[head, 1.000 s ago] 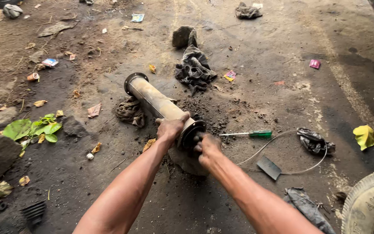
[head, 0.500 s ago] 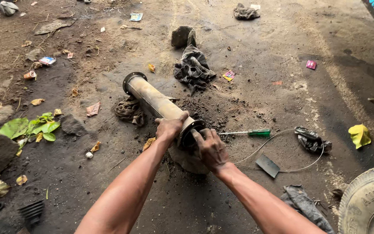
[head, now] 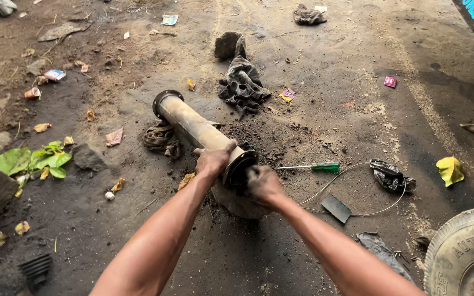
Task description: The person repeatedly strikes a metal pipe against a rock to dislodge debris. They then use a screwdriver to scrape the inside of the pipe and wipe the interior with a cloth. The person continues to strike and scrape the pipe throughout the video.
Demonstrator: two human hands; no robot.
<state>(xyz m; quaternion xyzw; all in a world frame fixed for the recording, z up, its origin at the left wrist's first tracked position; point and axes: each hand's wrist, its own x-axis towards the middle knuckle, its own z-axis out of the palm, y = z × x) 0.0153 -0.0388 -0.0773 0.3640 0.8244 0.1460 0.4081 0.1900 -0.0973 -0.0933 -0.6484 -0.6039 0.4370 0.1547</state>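
Rusty flanged steel tube [head: 196, 127] lying on oily dirt ground [head: 314, 93], near end propped on a stone [head: 237, 203], far flange toward the dark rags [head: 242, 82]. Left hand [head: 213, 160] clamped around tube just behind near flange; right hand [head: 263, 183] bunched at flange face, contents unclear through motion blur. Likely heavy, rigid, greasy and slippery: best gripped at flange rims, not mid-barrel.

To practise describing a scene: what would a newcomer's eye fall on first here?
First, the rusty metal tube lying on the dirty ground at centre, with the left hand gripping its near end and the right hand at the flange. Next, the green-handled screwdriver just right of it.
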